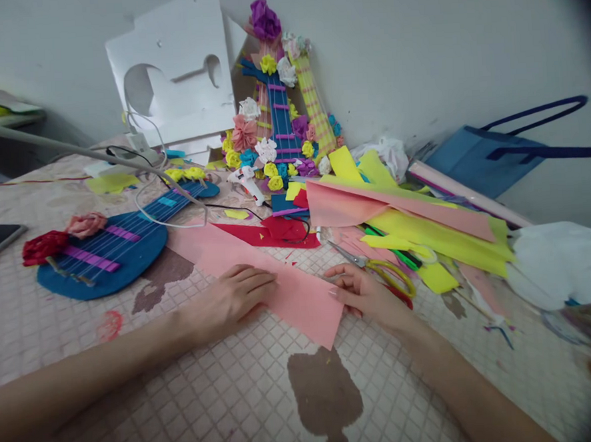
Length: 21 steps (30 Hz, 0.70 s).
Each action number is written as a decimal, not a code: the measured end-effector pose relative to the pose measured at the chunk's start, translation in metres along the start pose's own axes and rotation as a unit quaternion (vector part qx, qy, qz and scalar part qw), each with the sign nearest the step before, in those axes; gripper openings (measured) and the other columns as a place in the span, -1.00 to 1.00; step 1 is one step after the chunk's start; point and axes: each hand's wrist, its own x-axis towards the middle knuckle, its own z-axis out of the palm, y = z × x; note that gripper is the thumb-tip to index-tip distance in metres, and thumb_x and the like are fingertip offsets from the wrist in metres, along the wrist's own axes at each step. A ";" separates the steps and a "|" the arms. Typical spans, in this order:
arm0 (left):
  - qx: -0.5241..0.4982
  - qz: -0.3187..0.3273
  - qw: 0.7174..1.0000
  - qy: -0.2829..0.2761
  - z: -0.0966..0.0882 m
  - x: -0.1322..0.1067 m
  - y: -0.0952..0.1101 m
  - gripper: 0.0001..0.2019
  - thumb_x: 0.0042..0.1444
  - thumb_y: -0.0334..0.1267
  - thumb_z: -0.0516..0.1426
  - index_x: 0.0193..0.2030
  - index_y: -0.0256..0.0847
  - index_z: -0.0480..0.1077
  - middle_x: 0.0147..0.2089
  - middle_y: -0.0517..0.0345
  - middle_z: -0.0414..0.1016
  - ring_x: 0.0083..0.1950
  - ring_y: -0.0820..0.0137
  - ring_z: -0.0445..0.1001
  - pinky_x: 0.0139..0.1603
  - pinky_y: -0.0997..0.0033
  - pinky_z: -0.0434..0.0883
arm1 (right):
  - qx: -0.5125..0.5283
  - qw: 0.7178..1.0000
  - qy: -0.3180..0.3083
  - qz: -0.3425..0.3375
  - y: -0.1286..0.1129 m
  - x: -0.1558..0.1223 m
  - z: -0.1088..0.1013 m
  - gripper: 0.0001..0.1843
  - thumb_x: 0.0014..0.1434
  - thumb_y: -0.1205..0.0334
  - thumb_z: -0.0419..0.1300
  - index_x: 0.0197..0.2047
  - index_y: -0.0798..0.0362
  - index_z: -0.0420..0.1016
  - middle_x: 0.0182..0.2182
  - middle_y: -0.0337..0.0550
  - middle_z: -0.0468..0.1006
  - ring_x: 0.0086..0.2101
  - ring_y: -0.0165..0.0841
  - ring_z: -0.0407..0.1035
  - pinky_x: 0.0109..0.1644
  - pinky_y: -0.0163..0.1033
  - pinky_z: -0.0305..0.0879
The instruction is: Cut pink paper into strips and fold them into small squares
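Note:
A long strip of pink crepe paper (299, 287) lies slantwise across the table in front of me. My left hand (244, 291) rests over the strip's middle, fingers together and bent onto it, thumb mostly hidden. At the strip's right end, my right hand (363, 293) pinches the edge between thumb and fingers. Just behind that hand are scissors (373, 266) with yellow and red handles, blades apart. Red paper (246, 235) lies beyond the strip. To the left is a blue guitar-shaped craft (117, 248) with purple bars and red and pink paper flowers.
A white glue gun (248, 184) and its cable lie behind the strip. Yellow paper sheets (426, 236) and a folded pink sheet (395, 208) are piled at right. Flower-covered guitar crafts (282, 115) and a white foam piece (181, 74) lean on the wall. A white cable crosses at left.

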 end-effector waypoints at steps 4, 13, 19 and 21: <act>-0.034 -0.051 0.998 0.011 0.001 -0.004 0.002 -0.69 0.26 -0.31 -0.01 0.12 -0.23 0.29 0.13 -0.05 0.41 0.13 0.26 0.39 0.15 0.17 0.32 | -0.048 0.999 0.005 -0.022 0.002 0.000 0.001 -0.66 0.11 0.18 0.19 -0.05 0.05 0.25 -0.49 -0.37 0.29 -0.53 -0.50 0.21 -0.51 -0.39 0.09; -0.050 -0.028 0.998 0.036 0.004 -0.006 -0.001 -0.74 0.25 -0.33 0.01 0.06 -0.27 0.33 0.10 -0.06 0.44 0.12 0.27 0.39 0.13 0.21 0.34 | -0.073 0.997 0.012 -0.029 0.005 0.004 -0.001 -0.60 0.03 0.24 0.25 -0.05 0.03 0.27 -0.48 -0.35 0.30 -0.46 -0.44 0.28 -0.38 -0.31 0.19; -0.044 -0.029 0.998 0.030 0.004 -0.007 -0.001 -0.73 0.26 -0.32 0.01 0.07 -0.27 0.32 0.10 -0.05 0.44 0.11 0.28 0.40 0.13 0.19 0.35 | -0.052 0.999 -0.013 -0.011 0.002 0.001 0.000 -0.64 0.10 0.17 0.20 -0.04 0.02 0.26 -0.50 -0.34 0.33 -0.46 -0.40 0.30 -0.39 -0.30 0.20; -0.042 -0.030 0.998 0.034 0.005 -0.006 -0.001 -0.73 0.26 -0.32 0.01 0.07 -0.27 0.32 0.10 -0.04 0.44 0.11 0.28 0.40 0.12 0.18 0.35 | -0.076 0.997 -0.006 -0.021 0.003 0.002 0.000 -0.63 0.08 0.20 0.22 -0.04 0.01 0.28 -0.52 -0.37 0.29 -0.47 -0.42 0.27 -0.40 -0.30 0.17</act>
